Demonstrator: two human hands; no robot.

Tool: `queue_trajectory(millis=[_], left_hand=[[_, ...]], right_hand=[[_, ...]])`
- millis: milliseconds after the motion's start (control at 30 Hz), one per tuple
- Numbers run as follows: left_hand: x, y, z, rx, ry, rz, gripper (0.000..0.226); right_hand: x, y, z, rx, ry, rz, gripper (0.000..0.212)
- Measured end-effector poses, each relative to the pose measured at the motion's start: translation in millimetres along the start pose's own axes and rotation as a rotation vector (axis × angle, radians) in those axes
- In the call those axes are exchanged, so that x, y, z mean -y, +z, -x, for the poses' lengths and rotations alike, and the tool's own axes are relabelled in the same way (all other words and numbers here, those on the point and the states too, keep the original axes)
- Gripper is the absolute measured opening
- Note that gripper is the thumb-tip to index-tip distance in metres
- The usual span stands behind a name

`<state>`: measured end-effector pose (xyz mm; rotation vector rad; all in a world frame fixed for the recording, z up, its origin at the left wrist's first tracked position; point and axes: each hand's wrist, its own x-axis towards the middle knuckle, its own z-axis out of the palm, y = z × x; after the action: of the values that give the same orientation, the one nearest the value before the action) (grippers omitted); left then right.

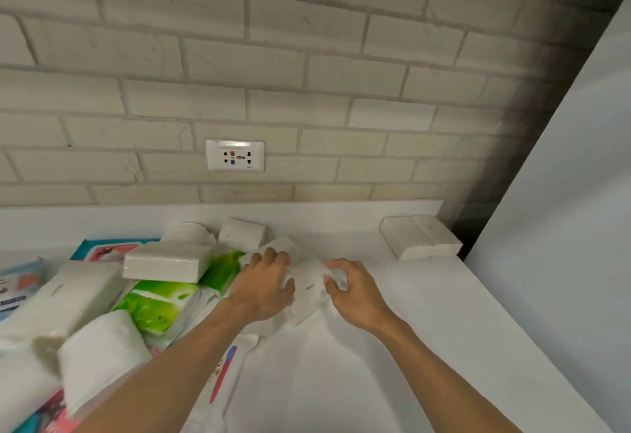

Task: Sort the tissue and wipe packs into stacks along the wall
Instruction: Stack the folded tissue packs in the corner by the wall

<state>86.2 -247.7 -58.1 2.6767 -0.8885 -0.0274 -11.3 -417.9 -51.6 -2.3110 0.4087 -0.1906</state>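
A white tissue pack [309, 291] lies tilted on the white counter [426, 313] in the middle. My left hand [264, 287] grips its left side and my right hand [353, 291] grips its right side with curled fingers. Another white pack [285, 248] lies just behind my left hand. Two white packs [421, 236] lie side by side against the wall at the far right. A jumbled pile fills the left: white packs [167, 261], green packs [160, 306], and blue and red wipe packs [106, 250].
A brick wall runs behind the counter with a white power socket [235, 155] above the pile. A tall pale panel [563, 227] bounds the counter on the right. A pack with a red and blue print [223, 369] lies under my left forearm.
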Motion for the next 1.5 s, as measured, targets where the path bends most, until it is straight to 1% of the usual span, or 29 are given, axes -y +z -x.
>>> queue_trajectory(millis=[167,367,500,633,733,900,1067,1167,1300,1400,1500], left_hand=[[21,-12,2,0.017,-0.010,-0.041,0.048],[32,-21,-10,0.120,-0.020,-0.101,0.049],[35,-23,-23,0.169,-0.024,-0.122,0.050],[35,-20,-37,0.210,-0.072,-0.106,0.051],[35,-13,-45,0.237,-0.137,-0.082,0.052],[41,0,-52,0.237,-0.202,-0.084,0.049],[43,4,-51,0.234,-0.212,-0.074,0.049],[42,2,-51,0.227,-0.216,-0.081,0.054],[44,0,-50,0.213,-0.250,-0.026,0.062],[48,1,-50,0.209,-0.307,0.048,0.066],[51,1,-51,0.206,-0.335,0.070,0.061]], right_hand=[[13,16,4,-0.018,0.100,-0.092,0.039],[21,41,5,-0.117,0.378,-0.256,0.058],[26,51,1,-0.114,0.595,-0.421,0.073],[28,60,-5,-0.144,0.721,-0.544,0.080],[29,69,-11,-0.209,0.752,-0.563,0.081],[30,74,-16,-0.240,0.771,-0.609,0.072],[27,75,-19,-0.270,0.788,-0.656,0.071],[20,76,-21,-0.278,0.780,-0.681,0.077],[10,82,-27,-0.264,0.798,-0.724,0.085],[5,83,-27,-0.256,0.791,-0.752,0.083],[4,81,-26,-0.251,0.793,-0.730,0.080]])
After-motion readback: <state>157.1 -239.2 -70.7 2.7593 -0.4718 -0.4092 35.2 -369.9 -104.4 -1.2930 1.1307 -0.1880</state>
